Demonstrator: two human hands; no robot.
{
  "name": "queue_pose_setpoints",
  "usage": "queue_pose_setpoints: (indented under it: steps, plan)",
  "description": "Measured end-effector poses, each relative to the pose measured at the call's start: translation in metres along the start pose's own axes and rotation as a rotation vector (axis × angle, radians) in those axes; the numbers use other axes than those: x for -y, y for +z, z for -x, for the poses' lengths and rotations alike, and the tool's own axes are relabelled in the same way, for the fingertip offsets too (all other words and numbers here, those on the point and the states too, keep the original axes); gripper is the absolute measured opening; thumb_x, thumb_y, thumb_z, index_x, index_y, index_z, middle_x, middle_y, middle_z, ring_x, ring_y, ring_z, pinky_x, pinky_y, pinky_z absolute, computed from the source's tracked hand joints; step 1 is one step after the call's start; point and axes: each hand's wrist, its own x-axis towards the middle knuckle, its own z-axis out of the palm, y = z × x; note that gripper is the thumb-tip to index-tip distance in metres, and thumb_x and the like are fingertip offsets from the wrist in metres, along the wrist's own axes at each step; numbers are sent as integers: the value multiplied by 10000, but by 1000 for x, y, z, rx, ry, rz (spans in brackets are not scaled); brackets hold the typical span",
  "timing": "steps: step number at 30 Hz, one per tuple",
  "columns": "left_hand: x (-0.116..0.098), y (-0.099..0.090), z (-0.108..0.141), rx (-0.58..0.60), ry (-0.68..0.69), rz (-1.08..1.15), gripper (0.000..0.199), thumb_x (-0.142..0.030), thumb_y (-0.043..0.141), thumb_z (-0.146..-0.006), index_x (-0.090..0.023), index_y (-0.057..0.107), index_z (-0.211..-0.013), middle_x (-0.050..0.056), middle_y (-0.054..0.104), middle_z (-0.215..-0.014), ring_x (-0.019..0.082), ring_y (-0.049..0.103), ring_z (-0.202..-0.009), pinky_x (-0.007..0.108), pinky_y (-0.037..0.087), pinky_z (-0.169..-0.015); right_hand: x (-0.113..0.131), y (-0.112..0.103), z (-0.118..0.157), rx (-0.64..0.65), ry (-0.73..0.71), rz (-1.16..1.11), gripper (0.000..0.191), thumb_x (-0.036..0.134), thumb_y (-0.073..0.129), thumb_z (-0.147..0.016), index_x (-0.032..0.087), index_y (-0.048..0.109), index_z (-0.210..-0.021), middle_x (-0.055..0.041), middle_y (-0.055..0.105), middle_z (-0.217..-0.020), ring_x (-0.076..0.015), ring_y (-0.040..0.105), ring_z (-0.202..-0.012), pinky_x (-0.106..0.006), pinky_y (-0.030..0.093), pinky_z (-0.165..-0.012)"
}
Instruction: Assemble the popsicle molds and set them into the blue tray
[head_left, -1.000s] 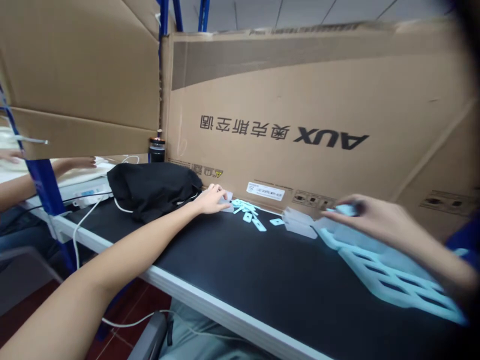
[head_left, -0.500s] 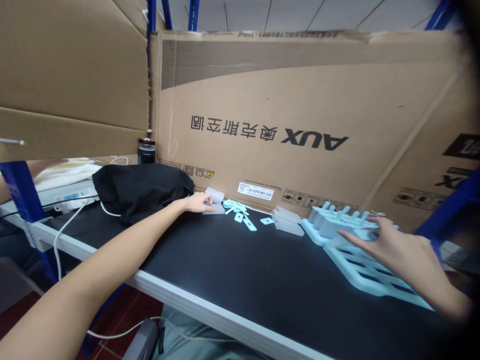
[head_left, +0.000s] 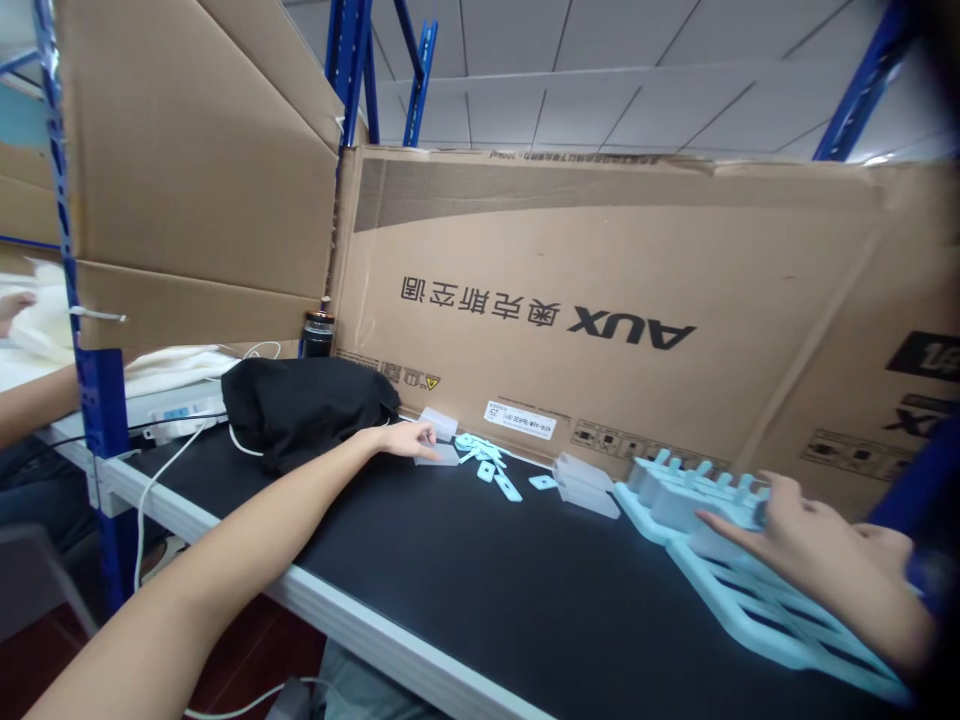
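My left hand (head_left: 409, 438) reaches to the back of the black tabletop (head_left: 480, 590), its fingers curled at a translucent box (head_left: 437, 455); another translucent box (head_left: 439, 423) lies just behind. Whether the fingers grip the box is unclear. Right of it lies a pile of light-blue flat pieces (head_left: 486, 470). My right hand (head_left: 787, 520) is at the right end of a light-blue rack (head_left: 772, 610) with several upright pegs and boxes; thumb and fingers are apart around the last box (head_left: 712, 543). More translucent boxes (head_left: 585, 485) lie left of the rack.
A large cardboard panel (head_left: 540, 240) stands along the back edge. A black cloth bundle (head_left: 307, 405), a dark jar (head_left: 319, 333) and a white cable (head_left: 161, 490) are at the left. Beyond the blue post (head_left: 105, 430), another person's arm (head_left: 37, 400) shows near white cloth.
The camera view has tilted up and shifted left, so the scene sits lower and further right. Both hands stay at about the same places by the boxes and the rack.
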Motion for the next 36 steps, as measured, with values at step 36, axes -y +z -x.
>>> queue_pose_setpoints:
  steps: [36]
  plan:
    - [37, 19, -25, -441, 11, -26, 526, -570, 280, -888, -171, 590, -1031, 99, 532, -1169, 220, 463, -1171, 358, 308, -1039, 11, 27, 35, -18, -202, -21, 621, 532, 238, -885, 142, 494, -1295, -211, 566, -1136, -366, 401, -1172, -633, 209, -944]
